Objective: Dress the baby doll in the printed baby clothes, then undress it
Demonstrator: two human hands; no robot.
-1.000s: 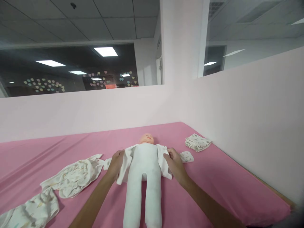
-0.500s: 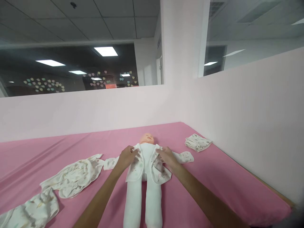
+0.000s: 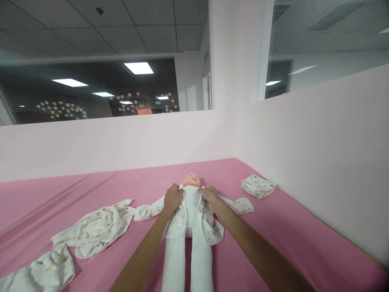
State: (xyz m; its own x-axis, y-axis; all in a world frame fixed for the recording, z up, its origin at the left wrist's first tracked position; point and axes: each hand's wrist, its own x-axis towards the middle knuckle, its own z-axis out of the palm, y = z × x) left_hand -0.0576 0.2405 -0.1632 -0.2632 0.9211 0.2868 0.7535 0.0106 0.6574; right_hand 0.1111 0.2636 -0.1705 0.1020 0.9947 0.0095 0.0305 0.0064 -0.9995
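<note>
The white cloth-bodied baby doll [image 3: 189, 227] with a peach plastic head is laid on its back near the middle of the pink-sheeted tabletop [image 3: 273, 231], head pointing toward the far pale pink partition wall [image 3: 121, 142] and legs pointing toward the camera. A white printed baby jacket [image 3: 209, 227] is spread under and over the doll's torso, its sleeves stretched out flat to either side. The left hand [image 3: 172, 198] is closed on the jacket's left front edge near the doll's shoulder, and the right hand [image 3: 209, 195] is closed on the opposite front edge just beside the neck; both panels are drawn toward the chest, with a strip of the white body left showing between them. To the left of the doll, well apart from the hands, a crumpled white patterned cloth [image 3: 91, 231] is strewn across the sheet, with a second rumpled piece [image 3: 45, 271] lying at the lower left edge. At the far right corner, close to the side partition, a small folded printed cloth [image 3: 258, 185] is set down. Nothing lies between the hands and the doll.
</note>
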